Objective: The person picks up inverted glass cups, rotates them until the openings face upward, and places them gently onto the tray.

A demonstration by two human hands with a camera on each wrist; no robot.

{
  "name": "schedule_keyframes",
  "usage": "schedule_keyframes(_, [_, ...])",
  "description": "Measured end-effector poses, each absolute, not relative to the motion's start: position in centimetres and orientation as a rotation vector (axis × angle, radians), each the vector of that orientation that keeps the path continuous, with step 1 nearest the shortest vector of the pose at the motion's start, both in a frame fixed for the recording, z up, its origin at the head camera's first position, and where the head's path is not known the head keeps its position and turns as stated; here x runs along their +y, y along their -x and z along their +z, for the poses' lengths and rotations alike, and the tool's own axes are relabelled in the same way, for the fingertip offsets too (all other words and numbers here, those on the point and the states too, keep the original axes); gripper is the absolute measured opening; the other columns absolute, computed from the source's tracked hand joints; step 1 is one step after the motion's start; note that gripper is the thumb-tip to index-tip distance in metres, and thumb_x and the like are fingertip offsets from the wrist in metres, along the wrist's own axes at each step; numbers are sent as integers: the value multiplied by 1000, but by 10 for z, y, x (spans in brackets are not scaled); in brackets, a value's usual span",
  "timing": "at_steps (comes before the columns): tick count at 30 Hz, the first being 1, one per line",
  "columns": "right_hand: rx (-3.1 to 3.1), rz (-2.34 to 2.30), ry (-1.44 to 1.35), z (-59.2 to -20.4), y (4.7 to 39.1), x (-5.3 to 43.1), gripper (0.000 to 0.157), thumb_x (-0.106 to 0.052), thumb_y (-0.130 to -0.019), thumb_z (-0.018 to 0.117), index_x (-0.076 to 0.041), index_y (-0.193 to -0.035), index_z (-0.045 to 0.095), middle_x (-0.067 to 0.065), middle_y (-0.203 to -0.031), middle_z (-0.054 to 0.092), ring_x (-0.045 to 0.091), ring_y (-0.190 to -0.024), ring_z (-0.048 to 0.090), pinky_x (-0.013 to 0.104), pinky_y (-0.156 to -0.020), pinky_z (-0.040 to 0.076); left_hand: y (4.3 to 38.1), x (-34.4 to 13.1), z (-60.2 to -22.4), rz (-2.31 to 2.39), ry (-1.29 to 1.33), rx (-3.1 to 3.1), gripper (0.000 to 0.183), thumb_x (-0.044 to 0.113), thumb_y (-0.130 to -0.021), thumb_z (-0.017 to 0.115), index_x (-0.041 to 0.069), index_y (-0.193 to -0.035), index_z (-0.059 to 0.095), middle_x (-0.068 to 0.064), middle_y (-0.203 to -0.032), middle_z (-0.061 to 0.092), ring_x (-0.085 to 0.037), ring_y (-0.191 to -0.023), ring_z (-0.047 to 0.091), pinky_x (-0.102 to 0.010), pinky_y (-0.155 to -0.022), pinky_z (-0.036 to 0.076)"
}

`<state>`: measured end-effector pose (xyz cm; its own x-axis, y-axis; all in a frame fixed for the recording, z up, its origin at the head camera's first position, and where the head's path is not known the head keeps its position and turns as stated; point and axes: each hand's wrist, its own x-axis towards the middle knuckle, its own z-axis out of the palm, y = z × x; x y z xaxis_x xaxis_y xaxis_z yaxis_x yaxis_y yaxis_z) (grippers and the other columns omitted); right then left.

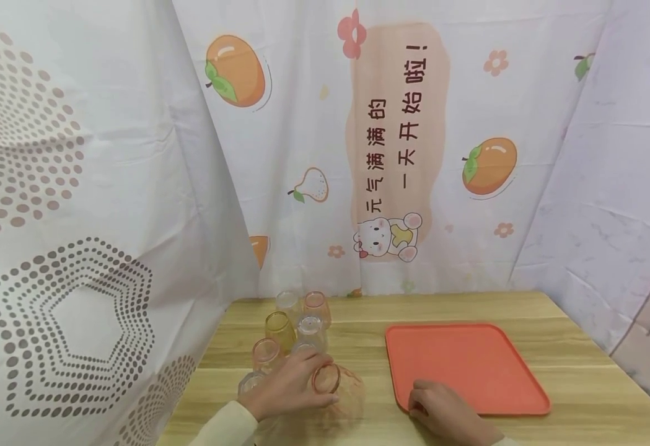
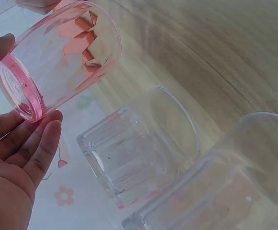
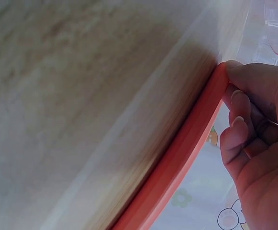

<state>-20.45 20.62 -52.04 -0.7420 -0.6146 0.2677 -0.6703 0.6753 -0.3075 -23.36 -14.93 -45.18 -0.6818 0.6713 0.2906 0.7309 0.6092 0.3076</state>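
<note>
Upturned glasses crowd beside the left hand; a stray knuckle could topple one. Its thumb and fingertips pinch the pink glass at the base, mouth down; smooth walls might slip. Rightward, the right hand blocks the tray's near-left corner, fingers curled; whether they grip, I cannot tell. A nudge could skew it.

Soft, even light brightens white curtains in the head view, while dimmer, hazy wrist views show pale glints on a clear glass, blurred wood grain on the tabletop and shadow along a red tray
</note>
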Motion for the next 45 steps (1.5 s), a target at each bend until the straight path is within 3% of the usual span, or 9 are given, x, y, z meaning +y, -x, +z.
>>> schedule_keyframes(12, [-2777,603,-1029,-523,204,207,18,-9,-86,82,-22,-82,70,-19,-81,53,-5,-72,51,21,-60,47,235,-136,-456,-646,1129,-2651,59,57,-90,74,14,-129,68,2,-126,65,-17,-115,61,-38,-94,53])
schedule_keyframes(29, [-2796,724,-1002,-524,207,209,13,-12,-87,82,-21,-86,72,-19,-84,56,-4,-75,54,24,-62,49,238,-120,-471,-723,1176,-2627,55,53,-90,76,13,-127,67,7,-119,65,-6,-104,58,-24,-85,53])
schedule_keyframes(35, [-2855,1076,-879,-518,205,205,4,-21,-92,78,-18,-92,76,-18,-84,60,-2,-72,54,25,-60,48,238,-115,-471,-733,1199,-2605,56,54,-90,75,14,-129,66,3,-118,66,-6,-102,59,-23,-84,52])
schedule_keyframes(42, [-2800,1623,-708,-511,203,194,26,-30,-105,61,-10,-99,76,1,-87,70,12,-73,63,28,-62,52,239,-109,-472,-785,1188,-2533,56,51,-91,75,11,-129,65,1,-124,66,-7,-97,62,-19,-79,52])
schedule_keyframes(45, [-2762,1858,-619,-511,201,189,31,-30,-105,60,-4,-100,75,7,-86,70,18,-72,64,31,-60,54,238,-106,-473,-817,1191,-2486,56,50,-91,76,9,-128,65,-1,-122,66,-9,-93,64,-18,-77,52])
